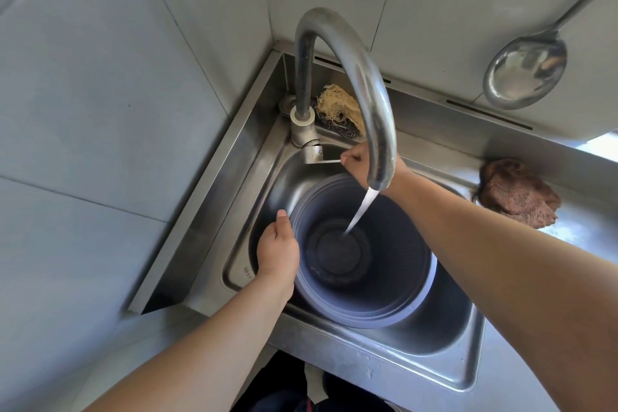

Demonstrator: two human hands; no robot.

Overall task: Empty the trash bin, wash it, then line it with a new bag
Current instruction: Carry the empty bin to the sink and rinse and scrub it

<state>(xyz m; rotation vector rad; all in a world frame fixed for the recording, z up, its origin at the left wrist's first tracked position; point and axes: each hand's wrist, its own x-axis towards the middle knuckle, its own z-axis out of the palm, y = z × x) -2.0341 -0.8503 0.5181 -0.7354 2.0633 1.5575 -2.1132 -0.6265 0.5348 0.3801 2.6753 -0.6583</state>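
The left hand (277,252) clasps the near-left rim of the trash bin (363,254), which stands upright in the sink (444,358), bagless, water from the faucet (354,77) striking its dark bottom. The right hand (359,160) pinches the thin tap lever (326,161). Opened further, the stream could splash onto the worktop (588,231); the one-handed hold might let the filling bin tip. A stamp on the sink flange is unreadable.

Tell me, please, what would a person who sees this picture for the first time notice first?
First, the tall curved faucet in the middle, pouring water into the blue-grey trash bin that stands in the steel sink. The left hand holds the bin's rim, and the right hand is at the faucet lever. A large ladle hangs on the wall at upper right.
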